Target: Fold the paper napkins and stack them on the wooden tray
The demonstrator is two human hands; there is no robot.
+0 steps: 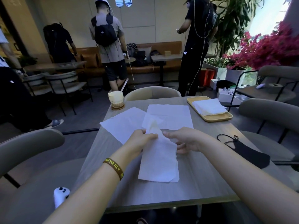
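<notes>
Pinching the raised far end of a half-folded paper napkin (159,162), the left hand (142,139) has its fingers (152,136) clamped on the sheet. From those fingers the napkin trails back toward the person. Its long axis runs near to far, with the near end flat on the surface (202,175) and the far end lifted and crumpled. Just right of it, the right hand (186,141) sits against the napkin's right edge with the thumb stretched out and the fingers (182,147) curled below. I can't tell whether they actually grip the paper. Two unfolded napkins (124,123) lie flat just beyond both sets of fingers. The wooden tray (215,118) is beyond and to the right of the right fingers, well apart from the left. It already holds a stack of folded napkins (208,106), and its long axis runs away along the surface's right side. To my eye the right hand has the shorter reach, once the fold is pressed flat.
</notes>
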